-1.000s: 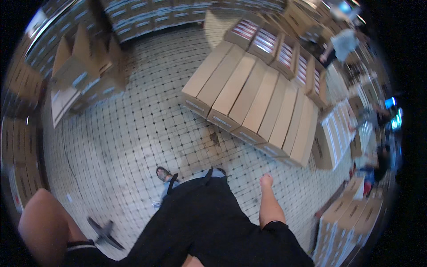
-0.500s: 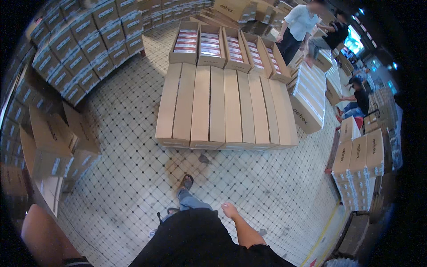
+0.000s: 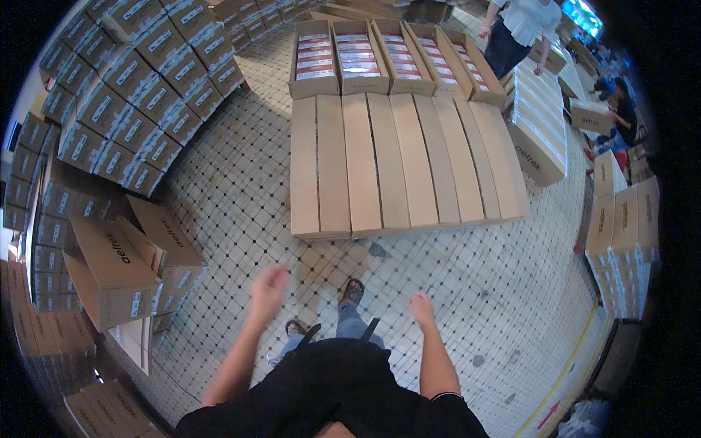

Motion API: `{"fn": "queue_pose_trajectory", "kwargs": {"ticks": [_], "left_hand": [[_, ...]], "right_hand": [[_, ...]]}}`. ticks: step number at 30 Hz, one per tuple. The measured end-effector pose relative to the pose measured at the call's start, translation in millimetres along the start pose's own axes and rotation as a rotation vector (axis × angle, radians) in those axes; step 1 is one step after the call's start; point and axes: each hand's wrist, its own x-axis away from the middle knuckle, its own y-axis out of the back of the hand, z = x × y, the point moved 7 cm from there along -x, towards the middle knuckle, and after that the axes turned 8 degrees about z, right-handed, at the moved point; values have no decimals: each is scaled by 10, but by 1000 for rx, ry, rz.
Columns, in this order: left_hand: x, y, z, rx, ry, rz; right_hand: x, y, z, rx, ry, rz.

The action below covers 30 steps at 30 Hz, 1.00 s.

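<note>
Standing on the tiled floor (image 3: pixel 467 281), facing a row of long closed boxes (image 3: pixel 394 160). Both my hands are hanging short of the row's near edge, touching nothing there. My left hand (image 3: pixel 269 290) is hovering over the tiles, just off the row's near left corner; it is blurring, so I cannot tell whether its fingers are apart or together. My right hand (image 3: pixel 421 309) is hanging lower, in front of the row's middle; its fingers are seeming loosely curled, but I cannot tell whether they are meeting.

Beyond the closed boxes, open boxes (image 3: pixel 364 85) are standing side by side, holding small flat packs (image 3: pixel 358 55). To my left, a box with raised flaps (image 3: pixel 117 255) is sitting well apart from my left hand, with stacked boxes (image 3: pixel 135 109) rising behind. Far right, another stack (image 3: pixel 621 226) is standing. A person in a white top (image 3: pixel 527 22) is standing past the open boxes.
</note>
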Motion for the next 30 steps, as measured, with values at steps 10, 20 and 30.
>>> {"fn": "queue_pose_trajectory", "kwargs": {"ticks": [10, 20, 30], "left_hand": [[1110, 405, 3116, -237, 215, 317], [3698, 2657, 6275, -13, 975, 215], [2841, 1848, 4616, -140, 408, 344]], "right_hand": [[2191, -923, -1640, -342, -485, -213], [4246, -3539, -2278, -71, -432, 169], [4651, -3669, -2603, -488, -526, -120]]}}
